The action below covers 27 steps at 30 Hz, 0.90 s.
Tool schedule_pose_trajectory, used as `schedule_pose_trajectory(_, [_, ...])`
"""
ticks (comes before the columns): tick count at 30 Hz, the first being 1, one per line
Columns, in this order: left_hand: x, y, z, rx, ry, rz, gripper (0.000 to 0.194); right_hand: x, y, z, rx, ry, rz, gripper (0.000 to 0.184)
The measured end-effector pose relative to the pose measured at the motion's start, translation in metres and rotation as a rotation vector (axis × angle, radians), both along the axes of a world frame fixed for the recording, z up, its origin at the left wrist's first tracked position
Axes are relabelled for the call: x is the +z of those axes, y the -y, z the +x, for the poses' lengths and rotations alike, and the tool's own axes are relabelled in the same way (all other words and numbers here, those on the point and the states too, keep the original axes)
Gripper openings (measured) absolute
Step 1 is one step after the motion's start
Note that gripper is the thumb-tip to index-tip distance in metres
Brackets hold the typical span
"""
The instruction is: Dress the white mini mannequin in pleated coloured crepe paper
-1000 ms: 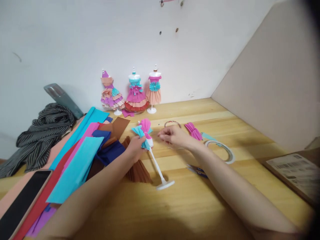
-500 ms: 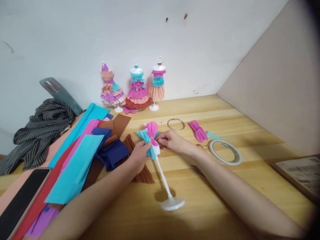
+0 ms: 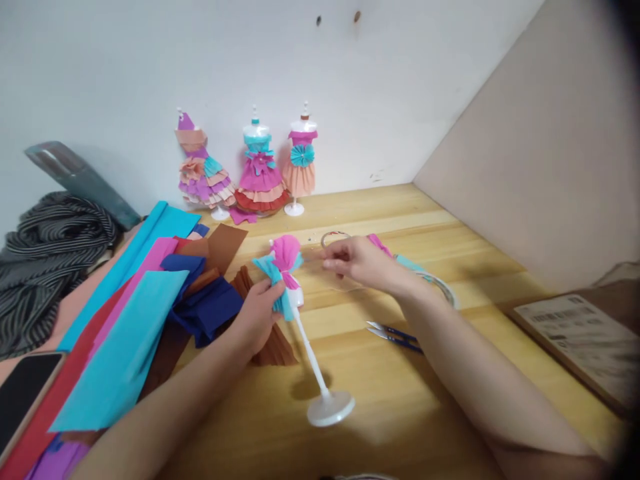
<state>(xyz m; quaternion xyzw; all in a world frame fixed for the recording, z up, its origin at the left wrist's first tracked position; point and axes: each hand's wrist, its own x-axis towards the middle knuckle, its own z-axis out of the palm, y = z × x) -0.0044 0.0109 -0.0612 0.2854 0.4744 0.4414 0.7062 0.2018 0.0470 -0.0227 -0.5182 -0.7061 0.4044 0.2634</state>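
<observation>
My left hand (image 3: 263, 310) is closed around a small white dress-form mannequin (image 3: 311, 353), which leans over the table on its round base. Pink crepe paper (image 3: 287, 255), gathered at its middle, and turquoise crepe paper (image 3: 273, 273) cover the form's upper part. Just right of the mannequin, apart from it, my right hand (image 3: 345, 257) has its fingers pinched together. A faint thin line runs below that hand; whether the fingertips hold it I cannot tell. Under my right forearm lie thread snips (image 3: 395, 335) with dark blue handles, partly hidden.
Three dressed mannequins (image 3: 260, 173) stand along the wall. Crepe paper sheets (image 3: 125, 340), a phone (image 3: 27, 393) and striped cloth (image 3: 55, 247) cover the left. Tape rolls (image 3: 445, 290) and a pink paper piece (image 3: 377, 243) are partly behind my right arm. A cardboard piece (image 3: 575, 340) lies right.
My right hand has drawn away from the mannequin to the right, still pinched. My left hand keeps its hold. The snips now show more, and the whole view has shifted.
</observation>
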Motion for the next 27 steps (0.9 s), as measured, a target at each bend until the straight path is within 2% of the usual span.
schedule_pose_trajectory(2, [0.004, -0.003, -0.004, 0.008, 0.011, -0.010, 0.021, 0.005, 0.000, 0.016, -0.047, 0.104, 0.051, 0.009])
schedule_pose_trajectory(3, [0.006, -0.004, -0.006, 0.016, 0.009, -0.016, 0.020, 0.005, 0.001, 0.021, -0.028, 0.177, 0.055, 0.007])
schedule_pose_trajectory(6, [0.010, -0.004, -0.005, 0.009, -0.008, -0.019, 0.020, -0.004, 0.006, 0.027, 0.118, 0.455, 0.080, 0.013])
schedule_pose_trajectory(8, [0.010, -0.003, -0.002, -0.024, -0.012, -0.004, 0.024, -0.014, 0.010, 0.023, 0.167, 0.595, 0.122, 0.014])
schedule_pose_trajectory(14, [0.014, 0.006, 0.004, -0.106, 0.002, 0.050, 0.033, -0.033, 0.019, 0.011, 0.109, 0.706, 0.181, 0.014])
schedule_pose_trajectory(19, [0.016, 0.010, 0.003, -0.162, 0.022, 0.103, 0.030, -0.030, 0.022, 0.018, 0.103, 0.635, 0.200, 0.012])
schedule_pose_trajectory(23, [0.019, 0.009, 0.004, -0.245, 0.079, 0.149, 0.032, -0.016, 0.028, 0.028, 0.013, 0.305, 0.170, 0.010])
schedule_pose_trajectory(27, [0.036, 0.009, 0.004, -0.332, 0.133, 0.219, 0.034, 0.002, 0.031, 0.033, -0.010, 0.077, 0.150, 0.012])
